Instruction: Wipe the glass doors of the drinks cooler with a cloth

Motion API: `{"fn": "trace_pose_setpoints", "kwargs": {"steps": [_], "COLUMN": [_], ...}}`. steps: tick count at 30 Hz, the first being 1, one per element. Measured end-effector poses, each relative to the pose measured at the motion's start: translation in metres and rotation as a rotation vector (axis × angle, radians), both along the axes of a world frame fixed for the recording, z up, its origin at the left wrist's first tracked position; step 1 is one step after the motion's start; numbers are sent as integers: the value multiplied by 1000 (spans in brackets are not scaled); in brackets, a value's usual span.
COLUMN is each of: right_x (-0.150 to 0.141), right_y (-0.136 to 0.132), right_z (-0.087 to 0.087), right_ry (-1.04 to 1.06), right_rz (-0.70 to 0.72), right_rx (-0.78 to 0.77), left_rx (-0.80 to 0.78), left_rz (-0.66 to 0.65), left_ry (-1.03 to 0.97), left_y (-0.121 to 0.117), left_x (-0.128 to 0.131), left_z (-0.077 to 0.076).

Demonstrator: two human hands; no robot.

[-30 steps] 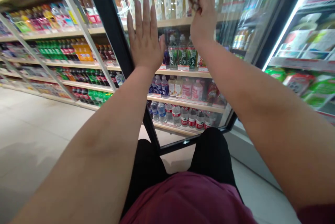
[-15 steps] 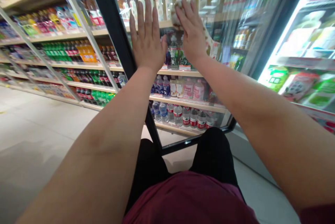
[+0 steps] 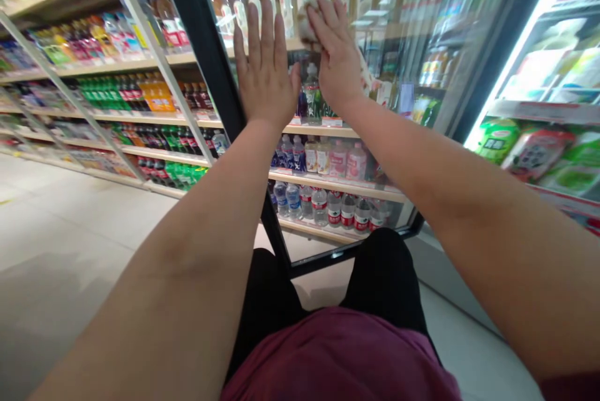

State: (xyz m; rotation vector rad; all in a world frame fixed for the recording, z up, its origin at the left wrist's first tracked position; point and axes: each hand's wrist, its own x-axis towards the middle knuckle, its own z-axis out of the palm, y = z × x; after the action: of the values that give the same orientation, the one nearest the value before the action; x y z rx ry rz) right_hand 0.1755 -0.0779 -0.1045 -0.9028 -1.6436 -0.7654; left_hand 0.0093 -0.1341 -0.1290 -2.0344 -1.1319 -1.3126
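Observation:
In the head view a glass door [image 3: 429,20] with a black frame stands swung out in front of me. My left hand [image 3: 266,79] lies flat on the glass beside the frame's left edge, fingers up and holding nothing. To its right, my right hand [image 3: 338,54] presses a light, brown-patterned cloth [image 3: 307,27] against the pane. The cloth bunches out past the fingertips, and a loose part shows right of the hand; its middle is hidden under the palm.
Through the glass, shelves with rows of bottles [image 3: 319,204] show. More drink shelves [image 3: 126,115] run along the left. At the right is a lit cooler with packaged goods [image 3: 539,151]. My knees [image 3: 384,251] are close to the door's lower frame.
My right hand has slid slightly left across the glass with the cloth, nearer my left hand. The left hand has hardly moved.

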Motion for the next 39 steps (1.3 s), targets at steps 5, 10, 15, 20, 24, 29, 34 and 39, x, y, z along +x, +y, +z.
{"fn": "trace_pose_setpoints", "kwargs": {"steps": [5, 10, 15, 20, 24, 29, 34, 39], "right_x": [-11, -8, -11, -9, 3, 15, 32, 56], "right_y": [1, 4, 20, 4, 0, 7, -2, 0], "right_z": [5, -7, 14, -7, -7, 7, -3, 20], "right_ry": [76, 10, 80, -8, -11, 50, -80, -87], "right_rz": [-69, 133, 81, 149, 165, 44, 39, -3], "right_rx": [7, 14, 47, 49, -43, -3, -27, -37], "left_rx": [10, 16, -11, -11, -40, -9, -14, -33], "left_rz": [9, -49, -47, -59, 3, 15, -10, -11], "left_ry": [1, -14, -27, -24, 5, -4, -2, -20], "left_y": [-1, 5, 4, -3, -6, -1, 1, 4], "left_x": [0, 0, 0, -2, 0, 2, -2, -3], "left_z": [0, 0, 0, 1, 1, 0, -1, -1]}}
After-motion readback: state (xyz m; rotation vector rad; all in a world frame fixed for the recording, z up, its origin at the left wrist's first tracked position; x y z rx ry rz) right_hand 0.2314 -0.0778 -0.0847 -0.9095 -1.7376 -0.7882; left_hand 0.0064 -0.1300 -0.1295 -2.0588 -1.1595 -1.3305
